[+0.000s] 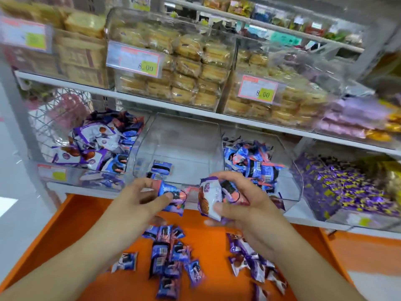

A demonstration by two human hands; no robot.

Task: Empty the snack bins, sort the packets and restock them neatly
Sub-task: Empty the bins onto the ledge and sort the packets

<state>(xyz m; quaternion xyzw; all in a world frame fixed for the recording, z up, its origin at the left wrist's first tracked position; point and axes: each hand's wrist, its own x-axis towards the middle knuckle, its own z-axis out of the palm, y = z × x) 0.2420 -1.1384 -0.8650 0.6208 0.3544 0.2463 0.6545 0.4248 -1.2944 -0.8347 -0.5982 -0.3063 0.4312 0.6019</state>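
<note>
My left hand [141, 200] pinches a blue snack packet [173, 198] in front of the clear middle bin [178, 146], which holds only a couple of blue packets [161, 167]. My right hand [243, 205] grips a white-and-purple packet [209, 198] together with a darker packet [232, 192]. Below my hands, on the orange surface [208, 237], lie two piles: blue packets [169, 257] on the left and white-purple packets [251, 261] on the right. The left bin [97, 144] is heaped with mixed white-purple and blue packets. Blue packets fill the right bin [253, 164].
A bin of purple-and-yellow wrapped sweets [347, 187] stands at the far right. The shelf above carries clear bins of golden cakes [186, 68] with price tags [134, 59]. A wire basket [58, 118] sits behind the left bin. White floor [13, 192] lies to the left.
</note>
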